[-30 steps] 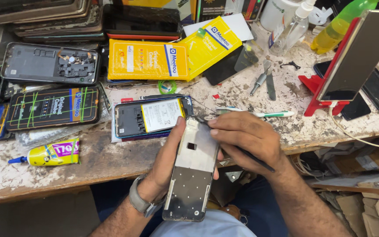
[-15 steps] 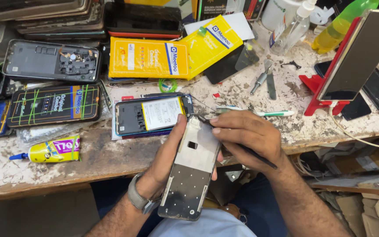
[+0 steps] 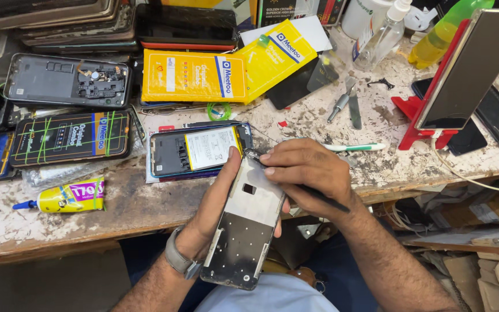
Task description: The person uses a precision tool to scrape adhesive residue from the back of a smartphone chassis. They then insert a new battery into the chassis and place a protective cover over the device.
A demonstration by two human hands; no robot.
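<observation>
My left hand (image 3: 218, 199) grips a bare phone frame (image 3: 244, 231) from its left side, tilted over the front edge of the workbench (image 3: 122, 208), thumb on the frame's top. My right hand (image 3: 307, 173) rests on the frame's upper right corner and pinches a thin dark tool (image 3: 319, 196), its tip at that top corner. A grey watch sits on my left wrist. Just beyond the frame lies an opened phone (image 3: 197, 151) with its white battery showing.
A yellow glue tube (image 3: 67, 196) lies at the left front. Phone bodies and screens (image 3: 67, 81) are stacked at the back left, with yellow packets (image 3: 194, 75) behind. A red stand (image 3: 417, 124) holds a phone at the right, near a screwdriver (image 3: 337, 107), a pen (image 3: 353, 147) and bottles (image 3: 385, 34).
The phone frame has tilted slightly and shifted down-left in my left hand. My right hand with the tool has stayed at the frame's top corner.
</observation>
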